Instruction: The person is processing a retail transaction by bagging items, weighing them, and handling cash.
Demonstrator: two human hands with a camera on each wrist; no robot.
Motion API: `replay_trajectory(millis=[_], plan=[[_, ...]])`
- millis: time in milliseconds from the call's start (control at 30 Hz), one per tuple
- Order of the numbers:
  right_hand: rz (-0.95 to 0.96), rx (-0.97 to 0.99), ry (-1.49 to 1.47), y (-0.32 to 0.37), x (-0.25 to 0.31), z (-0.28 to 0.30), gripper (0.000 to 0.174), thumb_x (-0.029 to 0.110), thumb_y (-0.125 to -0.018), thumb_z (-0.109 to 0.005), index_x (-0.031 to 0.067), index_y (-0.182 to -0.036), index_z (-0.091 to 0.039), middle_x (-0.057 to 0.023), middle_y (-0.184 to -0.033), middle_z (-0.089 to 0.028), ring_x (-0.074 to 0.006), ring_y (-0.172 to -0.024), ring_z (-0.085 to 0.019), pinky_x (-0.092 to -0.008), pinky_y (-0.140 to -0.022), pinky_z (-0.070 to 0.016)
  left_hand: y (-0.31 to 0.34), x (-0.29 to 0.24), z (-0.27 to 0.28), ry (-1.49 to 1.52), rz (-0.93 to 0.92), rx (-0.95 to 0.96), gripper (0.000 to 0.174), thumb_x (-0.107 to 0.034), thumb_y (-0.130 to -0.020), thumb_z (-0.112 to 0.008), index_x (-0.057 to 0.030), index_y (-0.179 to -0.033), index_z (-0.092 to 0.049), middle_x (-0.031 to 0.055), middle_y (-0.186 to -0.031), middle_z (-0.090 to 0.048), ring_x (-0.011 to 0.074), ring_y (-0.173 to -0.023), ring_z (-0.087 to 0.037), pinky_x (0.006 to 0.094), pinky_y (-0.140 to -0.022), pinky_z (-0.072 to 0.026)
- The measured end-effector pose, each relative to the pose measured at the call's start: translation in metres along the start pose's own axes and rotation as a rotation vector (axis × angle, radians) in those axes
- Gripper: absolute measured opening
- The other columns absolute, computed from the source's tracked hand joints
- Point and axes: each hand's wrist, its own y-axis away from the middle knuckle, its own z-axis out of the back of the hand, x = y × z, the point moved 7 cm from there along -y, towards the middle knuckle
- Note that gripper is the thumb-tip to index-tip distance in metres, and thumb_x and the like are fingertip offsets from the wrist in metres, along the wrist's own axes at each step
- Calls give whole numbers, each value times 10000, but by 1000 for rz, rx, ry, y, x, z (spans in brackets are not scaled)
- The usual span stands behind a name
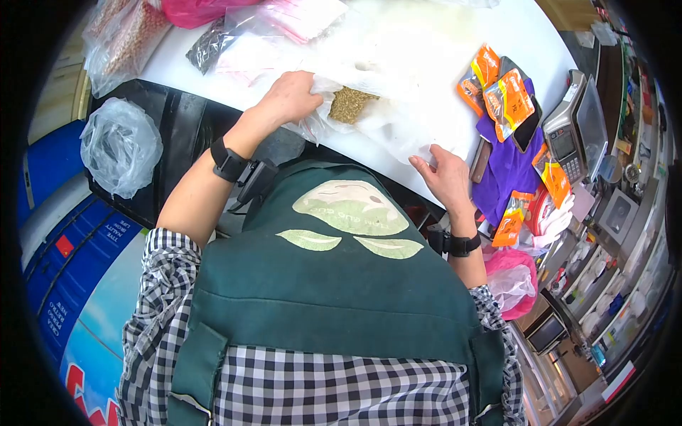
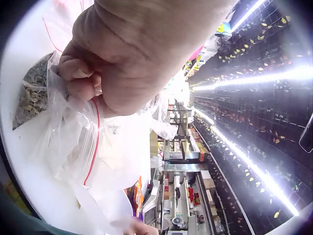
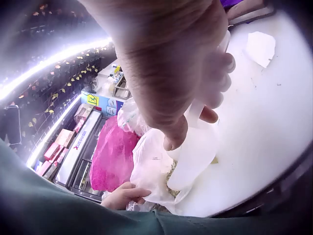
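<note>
Dried greenish-brown herb pieces (image 1: pixel 349 105) lie in a thin white plastic bag (image 1: pixel 398 131) near the table's front edge. My left hand (image 1: pixel 291 97) grips the bag's left side with curled fingers; in the left wrist view a clear bag with a red zip line (image 2: pixel 97 142) hangs under this hand (image 2: pixel 127 54). On the right, my right hand (image 1: pixel 447 176) pinches the white bag's edge between thumb and fingers. The right wrist view shows the white sheet of the bag (image 3: pixel 195 156) stretched below the right hand (image 3: pixel 166 63), with herbs (image 3: pixel 172 181) partly covered.
Orange packets (image 1: pixel 509 103), a purple cloth (image 1: pixel 503 170), a phone and a card terminal (image 1: pixel 563 145) are at the right. At the upper left are bags of pinkish grains (image 1: pixel 128 50), a pink bag (image 1: pixel 199 10) and clear bags. A crumpled plastic bag (image 1: pixel 122 147) lines a bin at the left.
</note>
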Motion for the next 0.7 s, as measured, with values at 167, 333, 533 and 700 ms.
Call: replay_trajectory(millis=[167, 333, 533, 700], plan=[[-9, 15, -24, -2, 4, -7, 496, 498, -843, -675, 36, -719, -544, -126, -598, -583, -336, -606, -609, -436, -568, -457, -9, 5, -7, 61, 57, 71, 268, -138, -749, -589, 120, -810, -631, 226, -638, -644, 306, -560, -664, 396, -579, -529], [-31, 38, -59, -10, 5, -16, 491, 484, -843, -679, 28, -719, -543, -137, -597, -586, -349, -616, -611, -445, -575, -459, -15, 8, -21, 165, 188, 231, 182, -103, -763, -568, 64, -742, -638, 116, -589, -626, 195, -441, -582, 337, -421, -461], [0, 0, -142, -14, 5, -26, 519, 490, -856, -667, 9, -722, -522, -173, -558, -527, -378, -566, -554, -440, -539, -417, -5, -6, -27, 404, 186, 270, 139, -73, -794, -545, 17, -807, -651, 45, -546, -573, 111, -403, -501, 277, -372, -385], [-12, 6, -185, -19, 5, -35, 484, 469, -838, -685, 21, -717, -547, -158, -585, -573, -367, -599, -594, -446, -566, -446, -6, -7, -33, 418, 176, 349, 185, -81, -817, -536, 9, -917, -662, 45, -575, -586, 111, -421, -504, 273, -403, -404]])
